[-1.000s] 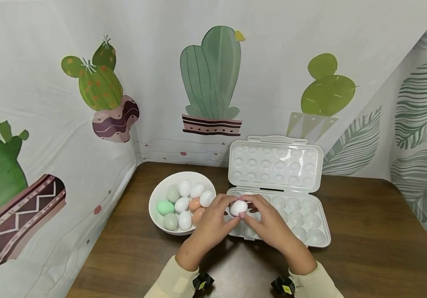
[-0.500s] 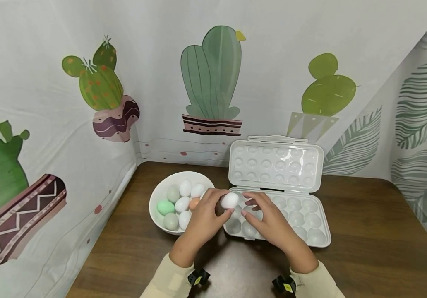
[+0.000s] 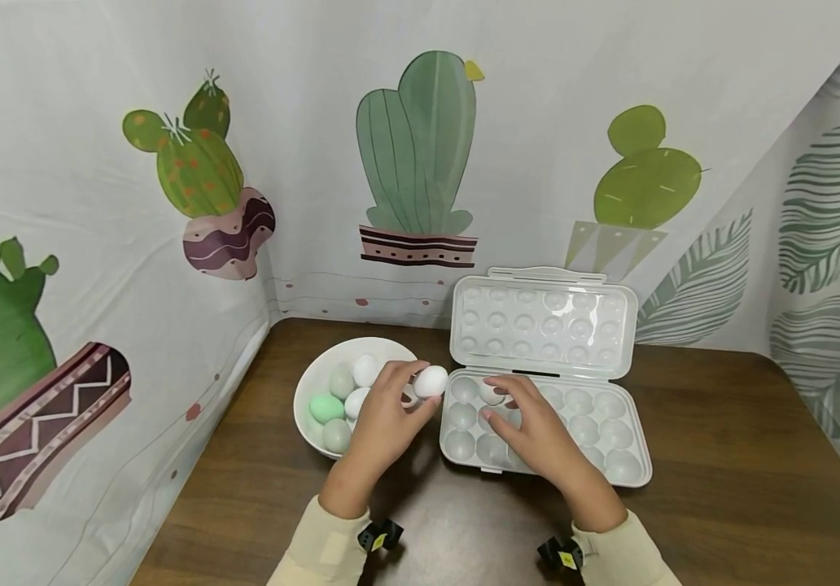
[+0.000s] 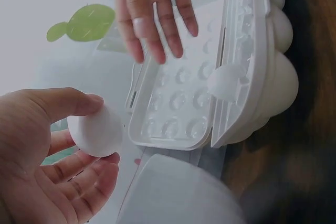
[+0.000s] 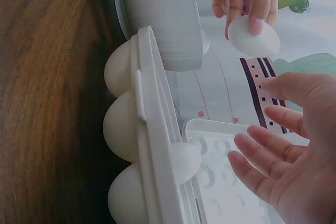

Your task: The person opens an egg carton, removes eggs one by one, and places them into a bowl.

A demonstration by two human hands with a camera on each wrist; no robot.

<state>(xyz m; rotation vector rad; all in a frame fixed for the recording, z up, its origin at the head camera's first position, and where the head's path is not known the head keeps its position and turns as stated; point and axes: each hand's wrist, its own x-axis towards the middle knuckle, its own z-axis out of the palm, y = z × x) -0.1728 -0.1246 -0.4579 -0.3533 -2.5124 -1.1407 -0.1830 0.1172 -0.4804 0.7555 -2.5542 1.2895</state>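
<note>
My left hand point(image 3: 385, 411) pinches a white egg point(image 3: 430, 382) between thumb and fingers, held up between the bowl and the egg carton. In the left wrist view the thumb presses the top of this egg point(image 4: 97, 129) while fingertips support it from below. My right hand point(image 3: 537, 423) hovers over the carton point(image 3: 640, 456), fingers spread and nothing between them, as the right wrist view shows. Another white egg point(image 5: 185, 162) sits in a carton cup near the right fingertips; in the head view those fingers partly cover it.
Left of the carton stands a white bowl point(image 3: 310, 370) with several white and green eggs, partly hidden by my left hand. The carton's clear lid point(image 3: 543, 325) stands open at the back, close to the cactus-print cloth point(image 3: 303, 163). Wooden table point(image 3: 728, 456) lies beneath everything.
Both hands were at the white egg over the carton. The right fingers have come off it, and the left hand has carried it leftward toward the bowl, uncovering the egg in the carton.
</note>
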